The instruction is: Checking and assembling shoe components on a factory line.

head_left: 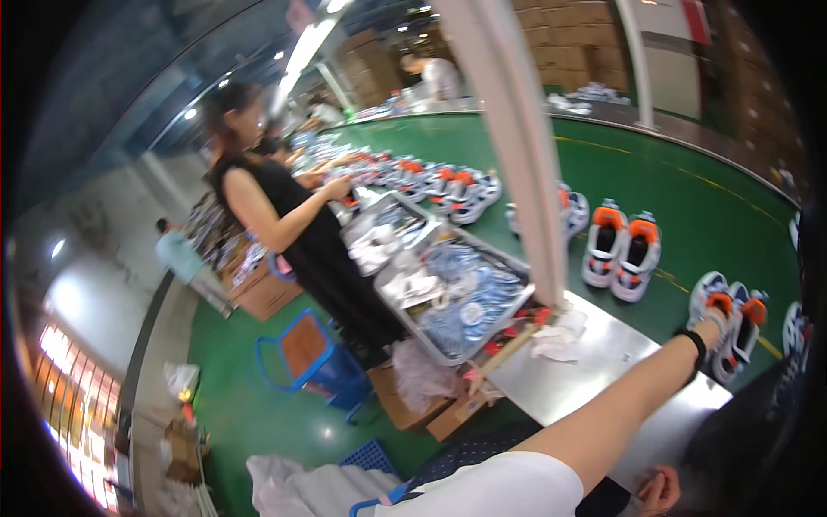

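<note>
A bare arm in a white short sleeve, with a black band at the wrist, reaches from the lower edge to the right. I take it for my left arm. At its end, my left hand is closed at the orange-lined opening of a white and grey sneaker; the fingertips are partly hidden. A matching sneaker stands right beside it. Farther left on the green belt is another pair of sneakers with orange linings. My right hand is not in view.
A steel tabletop meets the green conveyor belt. A white post rises at its corner. Grey trays hold bagged parts, near a co-worker in black. A dark, hair-like mass covers the lower right.
</note>
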Demonstrator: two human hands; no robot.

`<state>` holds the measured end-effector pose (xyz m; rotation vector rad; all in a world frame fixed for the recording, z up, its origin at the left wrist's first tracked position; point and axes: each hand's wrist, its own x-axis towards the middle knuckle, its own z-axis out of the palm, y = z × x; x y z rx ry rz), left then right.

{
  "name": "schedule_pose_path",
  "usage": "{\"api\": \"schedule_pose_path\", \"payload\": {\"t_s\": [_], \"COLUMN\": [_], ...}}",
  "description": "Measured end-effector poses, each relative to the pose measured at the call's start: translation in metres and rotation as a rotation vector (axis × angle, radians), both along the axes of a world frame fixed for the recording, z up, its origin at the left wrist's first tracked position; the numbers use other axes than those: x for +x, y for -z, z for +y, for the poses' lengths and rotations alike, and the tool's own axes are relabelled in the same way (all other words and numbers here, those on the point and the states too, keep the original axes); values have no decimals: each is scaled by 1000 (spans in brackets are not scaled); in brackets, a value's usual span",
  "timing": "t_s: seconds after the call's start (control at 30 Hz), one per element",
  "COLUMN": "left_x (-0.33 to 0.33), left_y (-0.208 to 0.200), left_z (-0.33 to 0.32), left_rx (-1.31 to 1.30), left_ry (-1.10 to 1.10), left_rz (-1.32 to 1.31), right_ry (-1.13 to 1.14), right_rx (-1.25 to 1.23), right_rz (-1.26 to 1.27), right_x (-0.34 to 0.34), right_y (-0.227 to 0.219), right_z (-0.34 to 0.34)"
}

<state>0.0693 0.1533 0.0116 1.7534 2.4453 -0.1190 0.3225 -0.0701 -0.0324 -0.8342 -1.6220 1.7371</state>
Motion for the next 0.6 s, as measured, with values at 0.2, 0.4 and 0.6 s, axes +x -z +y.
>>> {"api": "schedule_pose_path", "payload": {"t_s": [0.2, 0.4, 0.6], "left_x": [-20, -27, -4], "left_y": [-39, -70, -55], "left_z": [-47, -56, -10], "left_rx": [-1, -3, 30], "left_ry": [-78, 22, 136], "left_rz": [-5, -65, -135], "right_ry": [18, 67, -28], "right_rx": [37, 97, 139], "right_rz": [-19, -155, -296], "right_x": [-2, 2, 68], "right_y": [-14, -34, -93], "right_z": [1, -7, 6]}}
